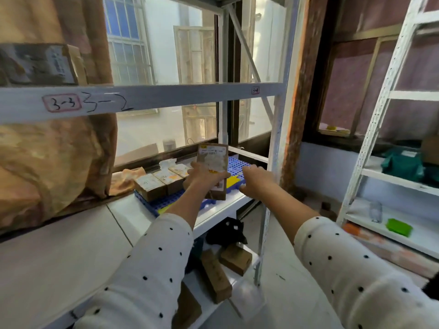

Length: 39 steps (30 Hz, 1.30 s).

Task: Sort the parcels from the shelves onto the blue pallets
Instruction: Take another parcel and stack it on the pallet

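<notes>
**Parcel held upright over the blue pallet**

The left hand (202, 178) grips a brown parcel (213, 162) — its fingers curl round the lower part, and the parcel stands upright, label side toward the camera, above the blue pallet (237, 166) that lies on the white shelf (133, 210). The right hand (255, 180) reaches forward just beside it, fingers loosely bent and holding nothing, over the pallet's right end. On the pallet's left part sits a row of small boxes (164, 180), side by side. Lower down, two more brown boxes (225, 267) lie on the bottom shelf — one long, one short.
</notes>
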Tool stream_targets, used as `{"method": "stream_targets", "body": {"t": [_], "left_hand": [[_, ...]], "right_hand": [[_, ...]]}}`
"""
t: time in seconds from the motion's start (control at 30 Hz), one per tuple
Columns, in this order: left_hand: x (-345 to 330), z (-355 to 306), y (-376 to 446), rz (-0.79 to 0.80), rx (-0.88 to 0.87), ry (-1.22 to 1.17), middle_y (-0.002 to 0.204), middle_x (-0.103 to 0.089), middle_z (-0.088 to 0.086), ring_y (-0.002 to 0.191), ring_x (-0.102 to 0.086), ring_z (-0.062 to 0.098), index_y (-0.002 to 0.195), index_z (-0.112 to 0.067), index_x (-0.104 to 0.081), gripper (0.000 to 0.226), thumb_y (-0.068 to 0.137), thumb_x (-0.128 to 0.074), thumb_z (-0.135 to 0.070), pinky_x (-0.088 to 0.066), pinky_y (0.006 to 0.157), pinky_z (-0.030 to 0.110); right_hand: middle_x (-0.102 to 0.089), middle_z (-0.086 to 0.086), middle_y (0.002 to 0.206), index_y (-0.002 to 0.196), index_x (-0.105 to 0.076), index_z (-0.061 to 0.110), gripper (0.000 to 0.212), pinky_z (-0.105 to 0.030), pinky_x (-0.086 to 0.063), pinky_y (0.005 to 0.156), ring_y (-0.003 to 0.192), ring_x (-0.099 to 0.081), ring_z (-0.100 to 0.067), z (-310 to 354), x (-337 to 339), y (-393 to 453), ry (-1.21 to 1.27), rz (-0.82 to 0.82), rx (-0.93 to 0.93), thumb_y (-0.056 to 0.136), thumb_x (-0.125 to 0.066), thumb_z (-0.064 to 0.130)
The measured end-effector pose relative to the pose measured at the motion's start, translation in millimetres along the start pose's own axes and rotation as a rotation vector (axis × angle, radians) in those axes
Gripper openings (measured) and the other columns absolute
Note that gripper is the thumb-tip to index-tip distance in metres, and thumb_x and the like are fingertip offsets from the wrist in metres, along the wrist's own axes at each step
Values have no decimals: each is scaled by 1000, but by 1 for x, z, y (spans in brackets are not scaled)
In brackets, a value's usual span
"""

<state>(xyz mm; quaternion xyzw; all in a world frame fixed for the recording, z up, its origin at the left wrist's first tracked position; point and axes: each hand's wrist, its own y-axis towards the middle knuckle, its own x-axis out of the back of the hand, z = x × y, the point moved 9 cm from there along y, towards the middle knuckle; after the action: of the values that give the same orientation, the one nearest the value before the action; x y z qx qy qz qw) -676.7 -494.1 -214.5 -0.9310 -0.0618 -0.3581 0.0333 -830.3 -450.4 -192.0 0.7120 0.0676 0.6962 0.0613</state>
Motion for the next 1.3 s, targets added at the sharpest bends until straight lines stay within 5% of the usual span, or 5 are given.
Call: {"method": "stream_targets", "body": {"t": [0.9,1.13,1.3], "left_hand": [[-14,85,254,-87,285,-9,136,-45,11,125,-46,28,142,-7,-24,110,63,-77,-61,-40,103,43],[-30,138,334,-184,507,-32,138,-49,8,124,-50,27,144,-14,-34,149,13,-68,-77,-44,101,41],[-33,116,335,-216,580,78,145,-36,14,130,-40,32,147,-8,-27,128,49,-69,-77,-42,100,40]], "right_hand": [[-48,-13,135,136,-40,10,51,-40,-42,94,124,-48,-31,61,-122,273,-119,189,236,96,-51,40],[-51,-12,134,132,-45,9,47,-38,-44,92,122,-50,-30,72,-141,346,-97,193,398,95,-53,36],[-51,-12,133,134,-40,8,48,-39,-44,92,118,-52,-30,75,-177,389,-50,327,459,96,-49,35]]}}
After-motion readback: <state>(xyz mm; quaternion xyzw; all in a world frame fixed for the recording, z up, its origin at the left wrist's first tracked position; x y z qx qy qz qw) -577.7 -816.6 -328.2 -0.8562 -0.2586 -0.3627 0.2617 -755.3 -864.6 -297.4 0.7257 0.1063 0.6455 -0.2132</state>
